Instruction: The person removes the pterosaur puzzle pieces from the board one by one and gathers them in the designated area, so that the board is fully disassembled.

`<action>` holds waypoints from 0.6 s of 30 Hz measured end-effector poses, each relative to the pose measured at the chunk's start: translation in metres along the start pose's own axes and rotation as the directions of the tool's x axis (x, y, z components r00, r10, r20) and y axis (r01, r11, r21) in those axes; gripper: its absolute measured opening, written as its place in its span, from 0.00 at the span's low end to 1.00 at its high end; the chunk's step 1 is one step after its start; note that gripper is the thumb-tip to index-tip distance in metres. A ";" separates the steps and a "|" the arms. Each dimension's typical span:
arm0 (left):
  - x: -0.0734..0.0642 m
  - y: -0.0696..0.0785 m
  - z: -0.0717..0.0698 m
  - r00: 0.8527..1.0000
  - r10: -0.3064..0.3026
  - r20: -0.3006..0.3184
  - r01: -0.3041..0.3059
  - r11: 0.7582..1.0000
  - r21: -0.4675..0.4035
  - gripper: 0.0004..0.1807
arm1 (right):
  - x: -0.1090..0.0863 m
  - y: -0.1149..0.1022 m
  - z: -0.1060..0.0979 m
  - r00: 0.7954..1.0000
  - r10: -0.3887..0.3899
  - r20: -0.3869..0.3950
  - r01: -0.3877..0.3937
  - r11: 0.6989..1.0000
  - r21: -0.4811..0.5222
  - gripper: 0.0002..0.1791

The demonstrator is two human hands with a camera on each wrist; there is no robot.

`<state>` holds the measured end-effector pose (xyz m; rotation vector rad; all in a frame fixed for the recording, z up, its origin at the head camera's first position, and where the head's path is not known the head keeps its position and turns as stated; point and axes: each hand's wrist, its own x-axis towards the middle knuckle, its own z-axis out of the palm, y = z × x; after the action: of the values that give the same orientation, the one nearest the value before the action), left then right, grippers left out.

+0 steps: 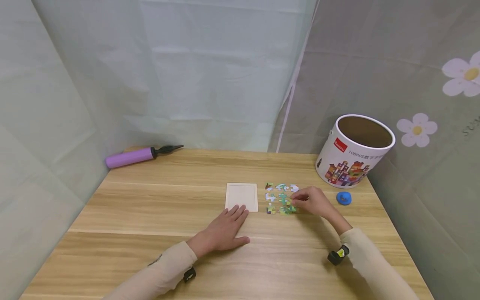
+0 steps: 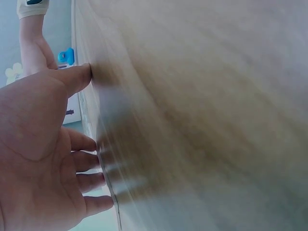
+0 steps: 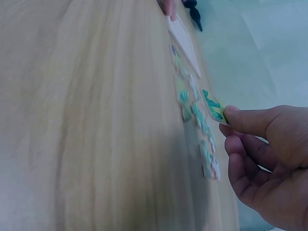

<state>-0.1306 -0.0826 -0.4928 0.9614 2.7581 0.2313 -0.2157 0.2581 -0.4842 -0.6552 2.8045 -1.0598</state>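
My right hand (image 1: 312, 201) pinches a green and yellow puzzle piece (image 3: 213, 107) between thumb and fingertips, raised off the table. Under and beside it lie several loose puzzle pieces (image 1: 271, 197) in rough rows, green, white and blue. To their left is a square wooden puzzle tray (image 1: 241, 196), its bare floor showing inside a thin rim. My left hand (image 1: 227, 228) lies with fingers stretched out, its fingertips on the tray's near edge. In the left wrist view the left fingers (image 2: 91, 182) are straight and the palm holds nothing.
At the back right stands a white bucket (image 1: 352, 154) with printed toy buildings, its top uncovered. A small blue toy (image 1: 343, 198) sits in front of it. A purple hand pump (image 1: 131, 158) with a black nozzle lies at the back left. Cloth curtains border the wooden table (image 1: 157, 208).
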 end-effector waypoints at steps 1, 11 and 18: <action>0.000 0.000 0.000 1.000 -0.001 0.000 0.001 1.000 -0.002 0.46 | -0.002 0.001 -0.001 1.000 0.004 0.001 -0.004 1.000 0.002 0.06; -0.001 0.001 -0.001 1.000 -0.003 0.005 0.004 1.000 -0.020 0.45 | -0.014 0.014 -0.004 0.998 0.062 -0.008 -0.062 0.998 0.016 0.07; -0.002 0.002 -0.002 1.000 -0.004 0.006 0.004 1.000 -0.029 0.45 | -0.020 0.022 -0.002 0.993 0.116 0.001 -0.116 0.993 0.004 0.06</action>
<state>-0.1283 -0.0829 -0.4903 0.9480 2.7436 0.2668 -0.2064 0.2825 -0.4981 -0.4855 2.7993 -1.0440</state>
